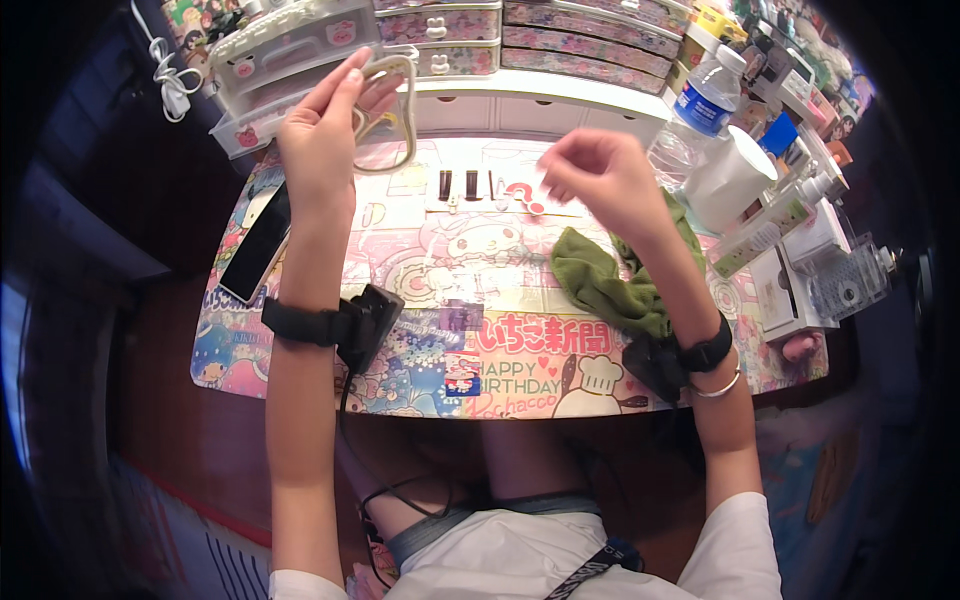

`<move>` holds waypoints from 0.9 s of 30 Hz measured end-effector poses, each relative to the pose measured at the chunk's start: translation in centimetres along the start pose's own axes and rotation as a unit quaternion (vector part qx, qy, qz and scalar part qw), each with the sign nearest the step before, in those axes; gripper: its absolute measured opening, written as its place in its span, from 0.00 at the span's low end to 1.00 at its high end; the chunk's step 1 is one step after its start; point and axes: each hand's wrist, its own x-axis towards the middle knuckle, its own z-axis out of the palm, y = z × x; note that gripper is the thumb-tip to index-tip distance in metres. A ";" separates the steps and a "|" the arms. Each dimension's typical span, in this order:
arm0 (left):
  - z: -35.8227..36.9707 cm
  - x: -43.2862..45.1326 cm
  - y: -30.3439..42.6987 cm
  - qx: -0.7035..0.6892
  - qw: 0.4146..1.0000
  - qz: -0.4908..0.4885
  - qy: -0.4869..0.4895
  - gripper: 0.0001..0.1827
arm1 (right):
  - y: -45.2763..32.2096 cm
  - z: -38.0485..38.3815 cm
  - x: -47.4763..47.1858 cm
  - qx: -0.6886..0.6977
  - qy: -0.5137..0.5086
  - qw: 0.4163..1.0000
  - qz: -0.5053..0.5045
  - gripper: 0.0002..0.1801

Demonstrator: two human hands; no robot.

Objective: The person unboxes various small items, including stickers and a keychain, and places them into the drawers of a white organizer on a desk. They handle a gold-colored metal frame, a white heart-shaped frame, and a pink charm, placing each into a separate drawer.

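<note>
My left hand (330, 124), raised over the far left of the desk, holds a pale, wavy-edged frame (411, 112) that looks like a phone case; its kind is not certain. My right hand (592, 176) hovers right of the middle, slightly blurred, fingers curled; whether anything small is between them cannot be told. Between and beyond the hands lie small dark strips (471, 184) and a red and white piece (519, 192) on the patterned desk mat (465, 277). A green cloth (600, 277) lies crumpled below my right hand. A smartphone (256, 251) rests beside my left forearm.
Along the right edge stand a plastic bottle (705, 105), a white cylindrical container (731, 180), a spray bottle (772, 225), a white box (784, 292) and a clear bottle (855, 285). Drawer units (585, 45) line the back. A cable (345, 420) hangs from my left wrist device.
</note>
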 end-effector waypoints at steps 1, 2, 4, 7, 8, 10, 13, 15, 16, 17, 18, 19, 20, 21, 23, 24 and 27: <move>-0.4 0.3 -0.2 0.003 1.000 0.000 0.005 0.14 | -0.2 1.1 -0.4 -0.008 -0.053 0.998 0.034 0.08; -0.7 0.5 -0.4 -0.008 1.000 -0.017 0.000 0.14 | 0.2 2.0 -0.4 -0.027 -0.082 0.995 0.055 0.07; -0.4 0.2 -0.6 -0.007 0.999 -0.050 -0.016 0.16 | -0.1 3.3 -0.9 -0.064 -0.107 0.985 0.122 0.06; 0.1 -0.1 -1.0 -0.012 0.999 -0.020 -0.027 0.14 | 1.8 3.6 -0.7 -0.209 -0.090 0.974 -0.004 0.06; 0.1 0.0 -1.1 -0.011 0.999 -0.016 -0.027 0.14 | 2.0 3.7 -0.8 -0.226 -0.076 0.971 -0.019 0.06; 0.2 -0.2 -1.4 -0.009 0.999 -0.011 -0.033 0.14 | 1.4 3.8 -0.9 -0.261 -0.084 0.961 -0.032 0.04; 0.4 -0.5 -1.7 -0.004 0.999 -0.007 -0.048 0.14 | 1.4 3.7 -1.0 -0.264 -0.090 0.960 -0.030 0.03; 0.6 -0.6 -1.7 -0.003 0.998 -0.009 -0.056 0.14 | 1.5 3.2 -1.0 -0.233 -0.088 0.968 -0.016 0.05; 0.7 -0.6 -1.7 0.005 0.999 -0.007 -0.054 0.14 | 1.5 2.8 -0.9 -0.214 -0.121 0.969 -0.018 0.07; 0.8 -0.7 -1.6 0.013 0.999 -0.006 -0.051 0.14 | 1.5 2.4 -0.7 -0.193 -0.153 0.969 -0.019 0.08; 0.8 -0.8 -1.5 0.014 0.999 -0.006 -0.052 0.14 | 1.4 2.2 -0.5 -0.192 -0.153 0.969 -0.020 0.08; 0.8 -0.8 -1.4 0.029 0.998 -0.018 -0.057 0.15 | 1.1 2.0 -0.3 -0.203 -0.154 0.967 -0.025 0.09; 0.8 -0.9 -1.3 0.044 0.997 -0.030 -0.062 0.15 | 0.9 1.7 -0.2 -0.213 -0.154 0.964 -0.032 0.09; 0.9 -0.9 -1.2 0.044 0.997 -0.030 -0.064 0.15 | 0.8 1.4 -0.1 -0.213 -0.153 0.964 -0.031 0.09; 1.2 -1.0 -1.0 0.045 0.996 -0.032 -0.070 0.15 | 0.4 0.7 0.0 -0.209 -0.121 0.970 -0.018 0.12; 1.4 -1.0 -1.0 0.045 0.996 -0.030 -0.074 0.15 | 0.4 0.8 0.2 -0.261 -0.040 0.961 -0.078 0.12; 2.1 -1.7 -0.4 -0.023 0.991 -0.072 -0.110 0.16 | -1.2 1.6 0.0 -0.037 0.088 0.991 -0.090 0.21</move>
